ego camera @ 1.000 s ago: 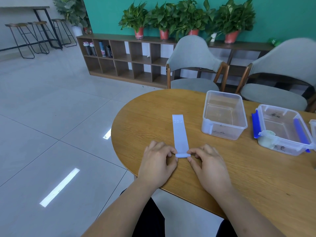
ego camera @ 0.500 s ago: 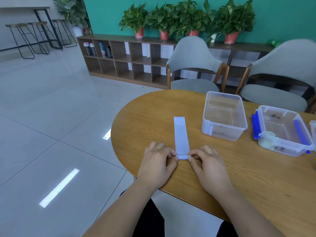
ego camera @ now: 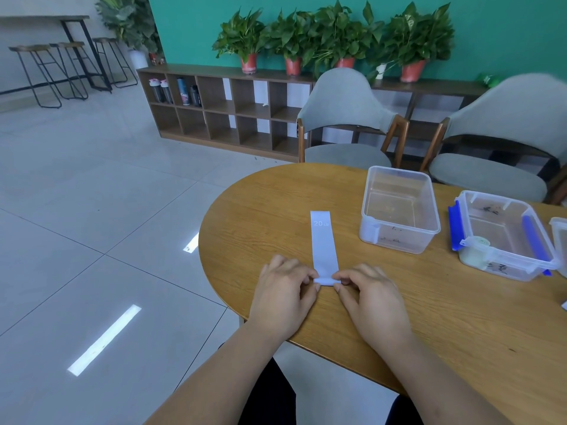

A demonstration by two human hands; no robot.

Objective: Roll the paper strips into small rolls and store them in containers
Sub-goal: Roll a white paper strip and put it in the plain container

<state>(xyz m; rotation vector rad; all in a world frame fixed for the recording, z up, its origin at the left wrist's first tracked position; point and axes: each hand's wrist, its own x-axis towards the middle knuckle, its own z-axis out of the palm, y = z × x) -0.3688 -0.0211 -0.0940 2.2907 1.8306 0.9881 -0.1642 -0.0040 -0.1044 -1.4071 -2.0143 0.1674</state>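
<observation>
Pale lilac paper strip (ego camera: pixel 324 240), printed "20" at its far end, lies flat on the rounded wooden table (ego camera: pixel 260 210). It runs from near the table's front edge toward its middle, and its near end is curled into a small roll. The left hand (ego camera: pixel 285 297) and right hand (ego camera: pixel 372 297) each pinch one end of that roll with curled fingertips, while right of the strip, toward the far edge, stands a clear lidless plastic tub (ego camera: pixel 395 240), with a clear tub with blue clip latches (ego camera: pixel 503 268) just beside it.

Lilac strip (ego camera: pixel 324 243) (near end rolled).
</observation>
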